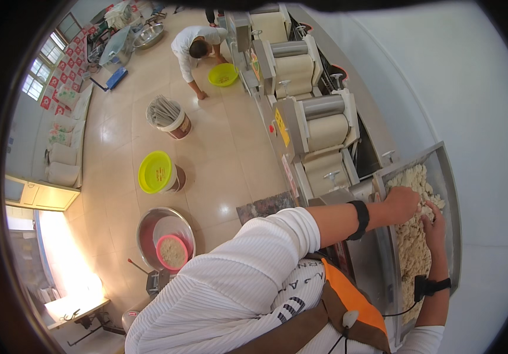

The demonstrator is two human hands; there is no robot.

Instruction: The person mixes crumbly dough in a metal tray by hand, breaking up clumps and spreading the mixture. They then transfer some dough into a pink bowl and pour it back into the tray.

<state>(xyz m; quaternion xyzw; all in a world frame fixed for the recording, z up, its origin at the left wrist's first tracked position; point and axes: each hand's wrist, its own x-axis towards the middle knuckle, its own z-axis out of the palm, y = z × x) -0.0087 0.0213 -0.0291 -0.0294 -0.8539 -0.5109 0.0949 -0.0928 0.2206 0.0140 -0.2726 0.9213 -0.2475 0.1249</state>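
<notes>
Crumbly pale dough (413, 259) fills a long metal trough (454, 236) at the right. My left hand (403, 205), with a black band on its wrist, is curled into a fist over the dough near the trough's far part. Close beside it, my right hand (435, 230) has its fingers bent around a lumpy clump of the dough. The two hands almost meet at this clump. What lies inside the left fist is mostly hidden, though dough shows against its fingers. A small black device (424, 288) is strapped to my right forearm.
Dough-sheeting machines with rolls (328, 131) run in a row beyond the trough. On the tiled floor stand a steel basin (145, 233) holding a pink bowl (168, 265), a yellow-topped bucket (155, 171) and a bucket of rods (177, 127). A person (192, 47) crouches by a yellow basin (223, 75).
</notes>
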